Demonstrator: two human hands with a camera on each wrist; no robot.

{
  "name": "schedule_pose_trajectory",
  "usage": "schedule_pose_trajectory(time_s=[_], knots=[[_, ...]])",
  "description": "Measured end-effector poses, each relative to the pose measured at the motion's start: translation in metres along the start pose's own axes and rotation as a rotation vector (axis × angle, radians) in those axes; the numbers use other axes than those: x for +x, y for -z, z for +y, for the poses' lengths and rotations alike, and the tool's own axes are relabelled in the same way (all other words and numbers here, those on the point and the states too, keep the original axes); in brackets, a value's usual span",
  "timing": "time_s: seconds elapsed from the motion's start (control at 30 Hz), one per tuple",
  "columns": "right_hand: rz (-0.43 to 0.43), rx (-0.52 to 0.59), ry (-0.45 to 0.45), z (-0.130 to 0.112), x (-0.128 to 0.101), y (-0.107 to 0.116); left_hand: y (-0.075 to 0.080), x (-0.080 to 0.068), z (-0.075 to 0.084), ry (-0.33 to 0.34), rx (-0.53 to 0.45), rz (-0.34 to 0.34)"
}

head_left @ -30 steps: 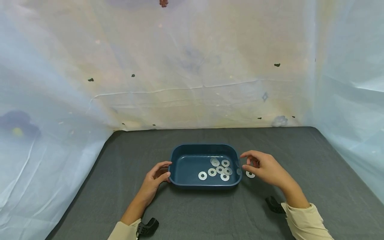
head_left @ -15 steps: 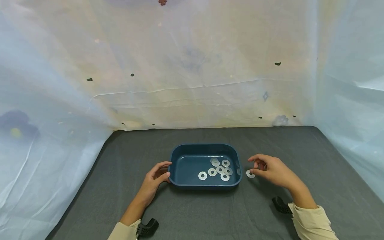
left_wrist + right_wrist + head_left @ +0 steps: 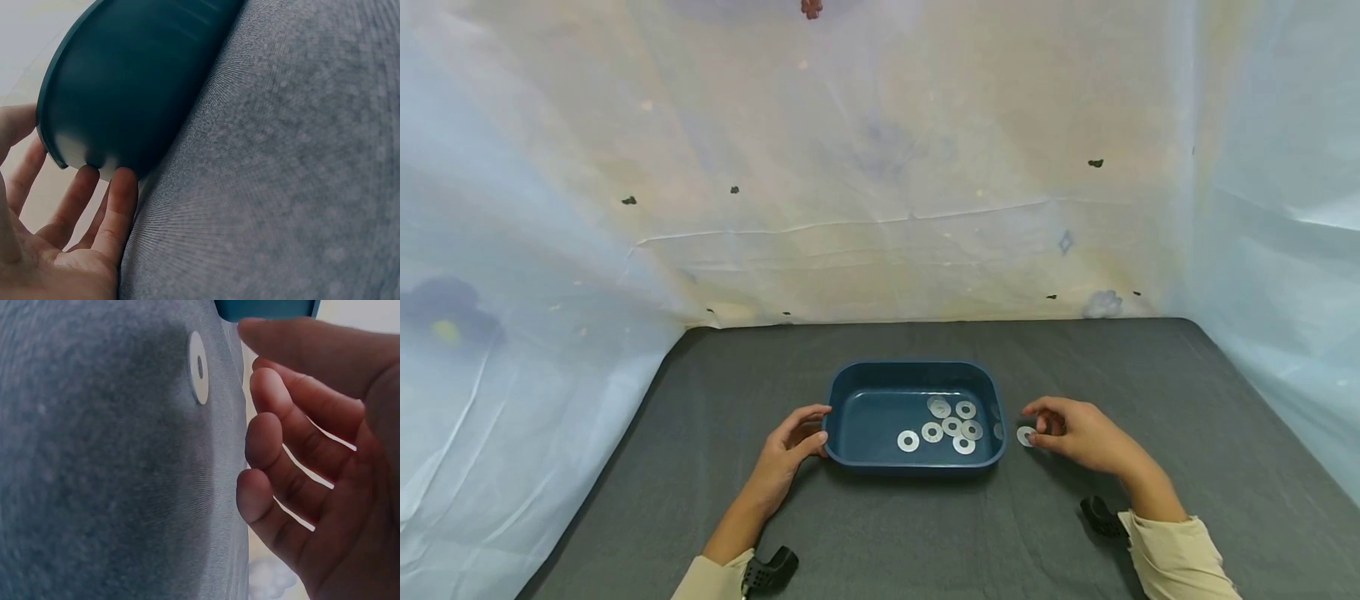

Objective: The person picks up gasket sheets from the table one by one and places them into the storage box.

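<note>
A dark blue tray (image 3: pixel 850 457) stands on the grey cloth and holds several flat metal washers (image 3: pixel 952 425). My left hand (image 3: pixel 815 427) rests against the tray's left end; in the left wrist view its straight fingertips (image 3: pixel 117 190) touch the tray's outer wall (image 3: pixel 125 81). One more washer (image 3: pixel 1026 436) lies flat on the cloth just right of the tray. My right hand (image 3: pixel 1036 425) hovers beside that washer with loosely curved fingers and holds nothing. The right wrist view shows the washer (image 3: pixel 199 367) apart from the fingers (image 3: pixel 269 434).
The grey cloth (image 3: pixel 925 533) covers the table, walled in by pale plastic sheeting (image 3: pixel 880 183) at the back and both sides. Black camera mounts sit at my left wrist (image 3: pixel 772 568) and right wrist (image 3: pixel 1101 514).
My right hand has drawn back from over the tray's right rim and dropped low beside the washer on the cloth. The left hand and tray have stayed put.
</note>
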State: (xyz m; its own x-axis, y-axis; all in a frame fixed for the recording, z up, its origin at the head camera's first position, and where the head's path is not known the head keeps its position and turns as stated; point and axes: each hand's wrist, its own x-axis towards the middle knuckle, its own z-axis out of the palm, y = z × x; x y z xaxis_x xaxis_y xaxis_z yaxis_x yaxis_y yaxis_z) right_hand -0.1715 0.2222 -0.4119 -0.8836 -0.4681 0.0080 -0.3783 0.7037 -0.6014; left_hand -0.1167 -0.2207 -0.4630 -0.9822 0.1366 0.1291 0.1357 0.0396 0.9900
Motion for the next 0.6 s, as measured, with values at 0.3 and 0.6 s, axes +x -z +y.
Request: schedule_pose_trajectory(time_s=[0.3, 0.6], knots=[[-0.006, 0.002, -0.002, 0.005, -0.001, -0.001, -0.001, 0.003, -0.002, -0.002, -0.004, -0.003], [-0.022, -0.004, -0.016, 0.011, 0.001, -0.008, 0.001, 0.001, -0.002, -0.01, 0.002, -0.005]])
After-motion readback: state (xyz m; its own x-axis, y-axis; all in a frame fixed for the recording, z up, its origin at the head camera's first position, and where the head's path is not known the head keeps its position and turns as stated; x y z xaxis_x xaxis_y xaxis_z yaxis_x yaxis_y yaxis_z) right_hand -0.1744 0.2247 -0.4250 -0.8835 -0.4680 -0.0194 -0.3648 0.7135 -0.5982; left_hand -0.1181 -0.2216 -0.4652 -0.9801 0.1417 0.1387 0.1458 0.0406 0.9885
